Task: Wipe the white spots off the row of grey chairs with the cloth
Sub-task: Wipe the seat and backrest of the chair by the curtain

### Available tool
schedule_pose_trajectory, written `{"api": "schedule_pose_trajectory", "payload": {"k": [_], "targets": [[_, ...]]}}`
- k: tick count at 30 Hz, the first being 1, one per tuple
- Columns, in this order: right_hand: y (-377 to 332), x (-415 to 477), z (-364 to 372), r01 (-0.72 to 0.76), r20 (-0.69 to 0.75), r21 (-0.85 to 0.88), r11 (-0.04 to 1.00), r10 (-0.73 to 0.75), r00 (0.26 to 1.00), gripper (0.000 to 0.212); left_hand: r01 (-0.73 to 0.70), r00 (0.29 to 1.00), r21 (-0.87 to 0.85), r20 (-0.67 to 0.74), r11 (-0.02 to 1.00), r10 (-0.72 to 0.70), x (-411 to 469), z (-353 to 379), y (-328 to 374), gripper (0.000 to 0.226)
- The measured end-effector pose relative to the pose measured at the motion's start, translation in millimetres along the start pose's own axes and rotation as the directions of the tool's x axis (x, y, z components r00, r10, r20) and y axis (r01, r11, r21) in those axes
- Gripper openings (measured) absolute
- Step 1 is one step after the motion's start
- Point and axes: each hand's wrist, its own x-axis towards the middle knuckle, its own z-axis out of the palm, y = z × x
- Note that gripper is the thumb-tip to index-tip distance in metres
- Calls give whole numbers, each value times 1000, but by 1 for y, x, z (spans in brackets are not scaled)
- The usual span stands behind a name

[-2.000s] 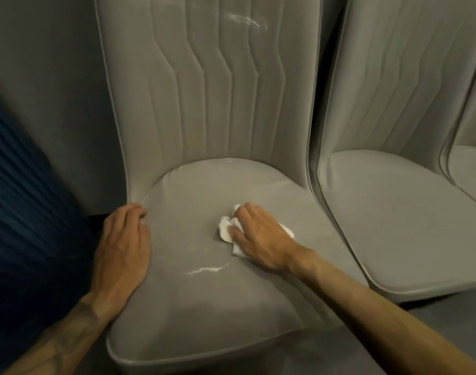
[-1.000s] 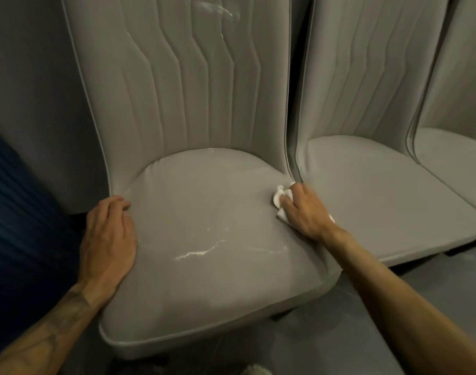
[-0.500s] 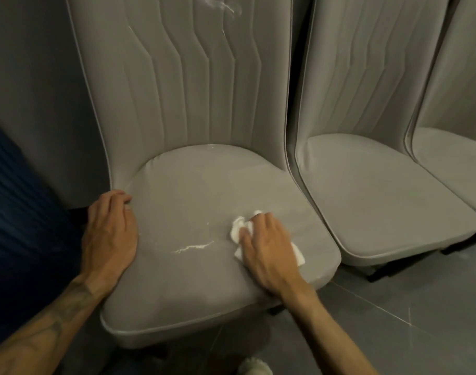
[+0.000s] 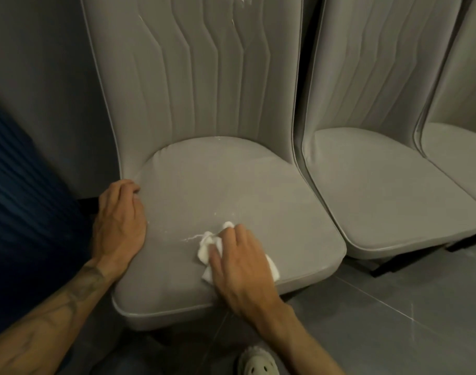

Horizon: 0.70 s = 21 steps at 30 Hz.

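Note:
The leftmost grey chair [image 4: 217,185] fills the middle of the view. My right hand [image 4: 239,263] presses a crumpled white cloth [image 4: 207,246] flat onto the front of its seat. A thin white streak [image 4: 192,237] shows on the seat just left of the cloth, with small white specks [image 4: 223,213] above it. A white smear [image 4: 238,0] marks the top of the backrest. My left hand [image 4: 119,223] lies flat on the seat's left edge, fingers together, holding nothing.
A second grey chair [image 4: 380,190] stands close on the right, and part of a third [image 4: 458,147] beyond it. A dark blue ribbed surface [image 4: 23,201] is at the left. Grey floor tiles [image 4: 393,320] lie in front; a light shoe [image 4: 258,362] shows at the bottom.
My right hand slid the cloth from the seat's right edge leftward and forward onto the white streak, covering part of it. My left hand stayed on the seat's left edge.

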Motion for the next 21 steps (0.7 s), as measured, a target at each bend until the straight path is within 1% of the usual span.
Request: {"api": "schedule_pose_trajectory", "payload": {"k": [1, 2, 3, 4, 5, 6, 8, 9, 10, 11, 12, 13, 14, 15, 16, 17, 18, 19, 20, 21], "targets": [[13, 1, -5, -16, 0, -29, 999, 16, 1000, 11, -1, 1000, -3, -1, 1000, 1, 0, 0, 0, 27], [26, 3, -12, -93, 6, -52, 994, 94, 996, 11, -1, 1000, -6, -2, 1000, 1, 0, 0, 0, 27], [36, 5, -18, -202, 8, -83, 976, 203, 979, 14, -1, 1000, -9, -4, 1000, 1, 0, 0, 0, 27], [37, 6, -21, -276, -2, -123, 953, 278, 960, 18, -3, 1000, -9, -5, 1000, 3, 0, 0, 0, 27], [29, 7, -19, -295, -26, -133, 946, 294, 955, 19, -6, 1000, -9, -8, 1000, 6, 0, 0, -1, 26], [15, 7, -14, -243, -19, -119, 963, 243, 970, 19, -8, 1000, -9, -11, 1000, 8, 1, 0, -1, 26], [-16, 0, 1, -72, 72, -33, 997, 74, 995, 26, -7, 1000, -10, -22, 1000, 7, 2, 1, -2, 26], [-21, -1, 4, -4, 119, 1, 1000, 3, 993, 31, -10, 1000, -12, -26, 1000, 9, 2, 2, -3, 26], [-16, 4, 2, 44, 136, 2, 999, -44, 990, 33, -14, 1000, -14, -28, 1000, 13, 1, 2, -3, 27], [-4, 11, 0, 59, 148, -32, 998, -54, 987, 34, -15, 1000, -17, -27, 1000, 14, 1, 2, -3, 28], [12, 20, -2, 19, 170, -56, 998, -9, 985, 34, -11, 1000, -19, -25, 1000, 11, 1, 2, -3, 28], [28, 33, -4, -60, 179, -94, 994, 77, 981, 35, -6, 1000, -18, -24, 1000, 6, 2, 2, -3, 28], [44, 47, -4, -163, 168, -130, 978, 184, 969, 39, -3, 1000, -15, -22, 1000, 2, 1, 1, -3, 28], [55, 60, -2, -230, 144, -184, 956, 258, 955, 43, -1, 1000, -15, -22, 1000, 1, 1, 1, -1, 28], [59, 71, 0, -250, 167, -248, 936, 295, 941, 45, 2, 1000, -21, -25, 1000, -3, 1, 0, 0, 29], [53, 79, 4, -232, 190, -273, 934, 288, 939, 43, 8, 1000, -26, -29, 1000, -8, 1, -2, 2, 29], [40, 82, 8, -214, 193, -216, 953, 256, 947, 40, 11, 999, -27, -31, 1000, -12, 1, -2, 3, 29], [24, 77, 13, -159, 183, -107, 982, 177, 967, 35, 13, 999, -25, -34, 1000, -14, 1, -1, 4, 28], [7, 68, 18, -81, 178, 6, 997, 78, 981, 32, 13, 999, -21, -38, 1000, -13, 1, -1, 4, 27], [-5, 58, 20, 18, 171, 79, 997, -31, 985, 29, 12, 999, -21, -43, 1000, -13, 1, -1, 3, 26]]}}
